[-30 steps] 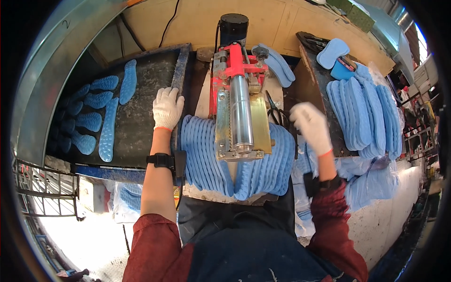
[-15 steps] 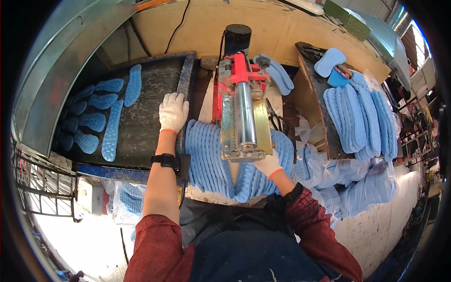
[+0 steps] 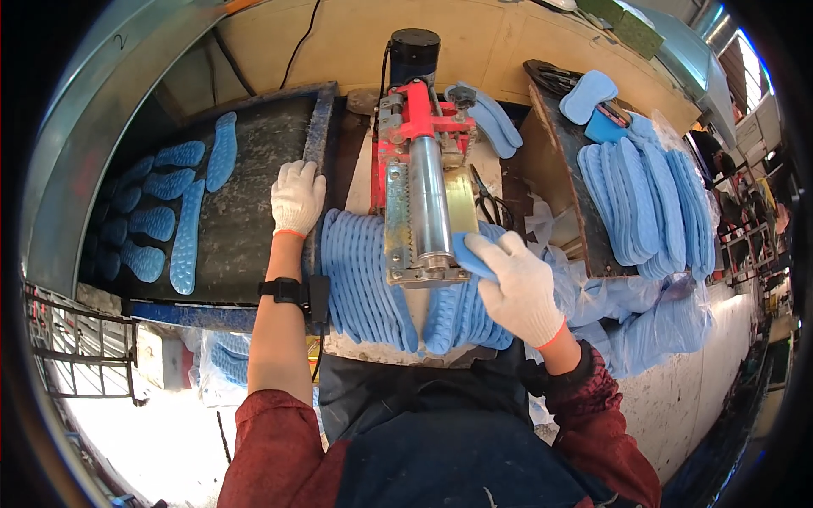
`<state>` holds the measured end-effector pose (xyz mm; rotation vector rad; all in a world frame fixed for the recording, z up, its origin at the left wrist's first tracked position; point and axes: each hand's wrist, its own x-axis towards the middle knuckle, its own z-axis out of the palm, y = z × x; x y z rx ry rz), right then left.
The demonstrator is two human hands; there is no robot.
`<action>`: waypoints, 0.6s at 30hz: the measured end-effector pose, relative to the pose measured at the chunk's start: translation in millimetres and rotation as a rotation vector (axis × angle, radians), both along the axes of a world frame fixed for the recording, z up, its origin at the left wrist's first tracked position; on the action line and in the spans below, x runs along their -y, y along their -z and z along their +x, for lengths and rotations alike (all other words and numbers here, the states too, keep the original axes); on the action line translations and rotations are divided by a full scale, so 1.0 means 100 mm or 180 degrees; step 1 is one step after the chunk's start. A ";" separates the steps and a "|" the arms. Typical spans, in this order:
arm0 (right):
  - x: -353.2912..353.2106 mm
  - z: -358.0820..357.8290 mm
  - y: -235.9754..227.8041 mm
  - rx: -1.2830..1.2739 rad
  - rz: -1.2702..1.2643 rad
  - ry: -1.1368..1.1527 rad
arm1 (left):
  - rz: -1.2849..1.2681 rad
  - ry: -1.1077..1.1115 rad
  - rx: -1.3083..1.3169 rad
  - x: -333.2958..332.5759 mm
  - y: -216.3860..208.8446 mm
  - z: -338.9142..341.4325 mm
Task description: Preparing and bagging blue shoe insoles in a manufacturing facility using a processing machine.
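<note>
Fingers of the right hand (image 3: 518, 288) pinch a blue insole (image 3: 471, 256) at the roller machine (image 3: 423, 207), angled to meet its drum. Left of the machine, the left hand (image 3: 296, 196) rests flat with its fingers holding nothing, bracing on the conveyor edge (image 3: 318, 144).

Blue insoles, red machine, white gloves.
Both hands w/ white knit gloves, orange cuffs: left hand (image 3: 296, 196), right hand (image 3: 518, 286). Right glove grips a blue insole (image 3: 471, 256). Fanned insoles (image 3: 364, 275) light blue w/ ribbed pattern. Roller machine (image 3: 422, 195) red & silver, black motor. Conveyor belt (image 3: 246, 212) dark grey. Sleeves dark red.
</note>
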<state>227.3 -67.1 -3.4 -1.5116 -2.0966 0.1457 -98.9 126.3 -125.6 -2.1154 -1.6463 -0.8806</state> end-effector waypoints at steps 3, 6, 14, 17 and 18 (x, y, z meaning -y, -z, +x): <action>0.06 -0.06 -0.04 0.0329 0.0136 -0.0136 | 0.0023 0.0001 -0.0028 0.00 0.00 -0.01; 0.18 0.11 -0.07 0.0453 -0.0068 -0.0584 | 0.0073 -0.0004 -0.0034 0.00 0.00 0.00; 0.15 0.65 0.48 -0.4792 -0.2161 0.0169 | -0.0348 -0.0016 0.0143 0.04 -0.12 0.01; -0.06 0.68 0.91 -0.5718 -0.2123 0.0019 | -0.0128 -0.0065 0.0168 0.07 -0.13 0.01; -0.13 0.70 1.05 -0.5638 -0.2182 0.0053 | 0.0047 -0.0086 0.0151 0.08 -0.13 0.00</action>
